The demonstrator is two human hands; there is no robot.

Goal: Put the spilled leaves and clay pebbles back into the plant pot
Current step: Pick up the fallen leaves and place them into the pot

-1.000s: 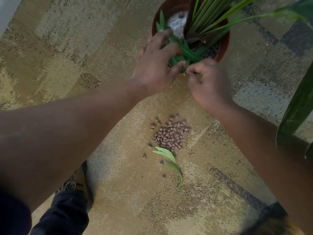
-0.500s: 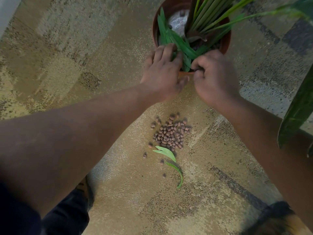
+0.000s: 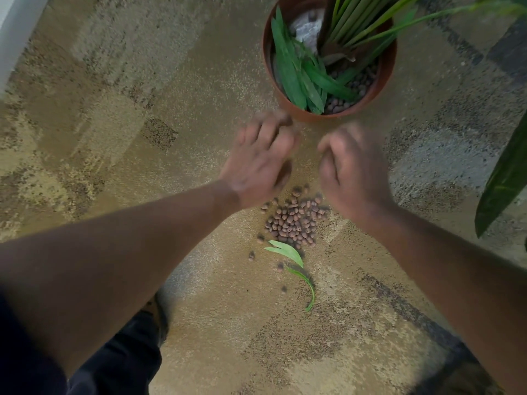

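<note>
A terracotta plant pot (image 3: pixel 385 78) stands on the carpet at the top, with a green plant, clay pebbles and several loose green leaves (image 3: pixel 296 72) lying inside it. A heap of brown clay pebbles (image 3: pixel 293 220) sits on the floor below the pot. Two small leaves (image 3: pixel 288 252) lie just below the heap, with a few stray pebbles around them. My left hand (image 3: pixel 259 163) and my right hand (image 3: pixel 350 169) hover blurred between pot and heap, fingers apart, nothing in them.
The floor is patterned tan and grey carpet (image 3: pixel 142 109). A large dark green leaf (image 3: pixel 504 178) of the plant hangs at the right edge. My dark trouser leg and shoe (image 3: pixel 148 332) are at the bottom left. A white wall edge (image 3: pixel 11 29) runs at the top left.
Both hands held a bunch of leaves at the pot rim; the leaves now lie in the pot, and both hands have pulled back toward the pebble heap, holding nothing.
</note>
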